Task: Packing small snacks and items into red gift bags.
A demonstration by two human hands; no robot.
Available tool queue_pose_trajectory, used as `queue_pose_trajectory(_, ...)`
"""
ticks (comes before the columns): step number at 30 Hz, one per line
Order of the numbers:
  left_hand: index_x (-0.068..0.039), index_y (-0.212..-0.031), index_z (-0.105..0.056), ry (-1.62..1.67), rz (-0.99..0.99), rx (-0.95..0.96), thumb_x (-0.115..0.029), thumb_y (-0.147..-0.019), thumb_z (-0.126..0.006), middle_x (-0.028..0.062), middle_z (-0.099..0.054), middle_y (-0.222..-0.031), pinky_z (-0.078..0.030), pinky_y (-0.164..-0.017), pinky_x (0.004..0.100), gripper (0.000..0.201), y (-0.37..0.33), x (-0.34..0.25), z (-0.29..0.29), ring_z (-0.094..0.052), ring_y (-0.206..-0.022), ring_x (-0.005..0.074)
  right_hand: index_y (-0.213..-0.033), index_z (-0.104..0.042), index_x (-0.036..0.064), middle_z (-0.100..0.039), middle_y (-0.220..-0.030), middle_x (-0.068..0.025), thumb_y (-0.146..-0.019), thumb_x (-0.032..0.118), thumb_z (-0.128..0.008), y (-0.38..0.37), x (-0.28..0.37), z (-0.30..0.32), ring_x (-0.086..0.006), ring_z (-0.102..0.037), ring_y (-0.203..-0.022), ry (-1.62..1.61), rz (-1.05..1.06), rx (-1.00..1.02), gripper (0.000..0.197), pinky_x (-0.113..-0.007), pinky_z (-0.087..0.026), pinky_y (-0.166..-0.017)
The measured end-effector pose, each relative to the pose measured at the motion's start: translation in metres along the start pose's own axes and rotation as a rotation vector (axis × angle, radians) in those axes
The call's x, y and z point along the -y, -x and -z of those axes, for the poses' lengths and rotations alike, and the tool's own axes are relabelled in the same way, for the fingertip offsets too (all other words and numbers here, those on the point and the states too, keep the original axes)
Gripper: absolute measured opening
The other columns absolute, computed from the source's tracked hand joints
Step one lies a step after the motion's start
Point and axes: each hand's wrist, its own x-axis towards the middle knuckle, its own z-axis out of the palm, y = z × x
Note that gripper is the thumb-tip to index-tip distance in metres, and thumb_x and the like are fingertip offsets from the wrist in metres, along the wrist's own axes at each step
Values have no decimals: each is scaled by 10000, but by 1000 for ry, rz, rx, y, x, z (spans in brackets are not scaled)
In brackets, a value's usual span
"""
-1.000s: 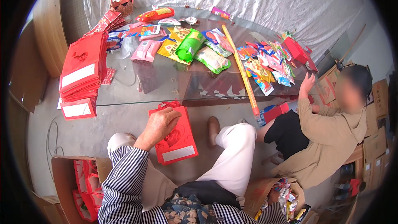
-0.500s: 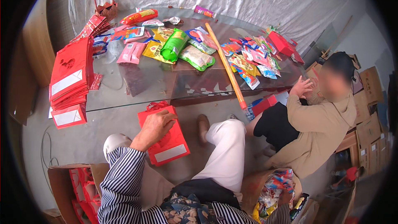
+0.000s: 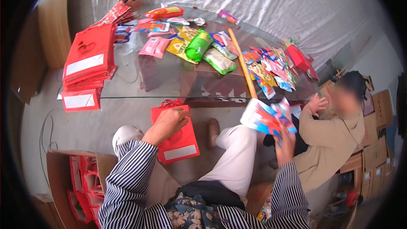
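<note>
My left hand (image 3: 166,124) rests flat on a red paper gift bag (image 3: 178,142) with a white label that lies on my lap below the glass table's near edge. My right hand (image 3: 285,141) is raised at the right and grips a fan of colourful snack packets (image 3: 267,118), held in front of the other person. Both my sleeves are striped. My thumb and fingertips on the packets are partly hidden behind them.
The glass table (image 3: 169,76) carries a stack of red gift bags (image 3: 88,59) at left, assorted snack packets (image 3: 199,46), a long wooden stick (image 3: 242,61) and more packets (image 3: 271,68) at right. A person in a tan jacket (image 3: 335,135) sits at right. An open cardboard box of red bags (image 3: 78,182) stands at lower left.
My right hand has come up into view from below, holding snack packets. My left hand stays on the red bag. The view has shifted slightly.
</note>
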Motion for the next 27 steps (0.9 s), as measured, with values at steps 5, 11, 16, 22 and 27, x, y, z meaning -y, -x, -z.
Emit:
queue_pose_trajectory(5, -22, -1036, -672, -23, 96, -67, -120, -854, -643, 151, -665, -964, -519, -743, 411, 209, 2, 7, 2, -648, -843, 325, -1224, -562, 32, -641, -1127, -62, -899, 94, -687, -39, -13, -186, -150, -633, -1005, -238, 42, 414, 354, -327, -542, -851)
queue_pose_trajectory(11, -10, -1031, -677, 0, 271, -297, -141, -868, -652, 145, -646, -973, -520, -722, 407, 210, -5, 13, 8, -659, -811, 305, -1389, -483, 85, -493, -1402, -82, -938, 188, -626, -55, -55, -296, -170, -537, -1137, -84, 26, 688, 484, -333, -498, -850)
queue_pose_trajectory(16, -2, -1028, -679, 65, 365, -396, -155, -869, -660, 142, -635, -931, -516, -712, 392, 222, -5, 24, 16, -660, -787, 283, -1383, -469, 16, -507, -1389, -133, -928, 171, -632, -30, -81, -270, -207, -533, -1214, 11, 62, 682, 508, -361, -506, -901)
queue_pose_trajectory(22, -12, -1041, -682, 111, 309, -366, -166, -874, -655, 140, -623, -919, -505, -706, 390, 228, -8, 19, 10, -640, -768, 279, -1349, -504, 2, -533, -1347, -141, -925, 128, -612, -47, -85, -228, -209, -537, -1222, 111, 51, 779, 456, -323, -500, -919)
queue_pose_trajectory(27, -29, -1062, -680, 95, 255, -266, -165, -873, -658, 139, -625, -915, -501, -707, 401, 234, -19, 12, -1, -636, -773, 285, -1258, -587, 0, -612, -1230, -118, -928, 128, -598, -51, -77, -216, -189, -589, -1143, 148, 90, 718, 354, -308, -520, -870)
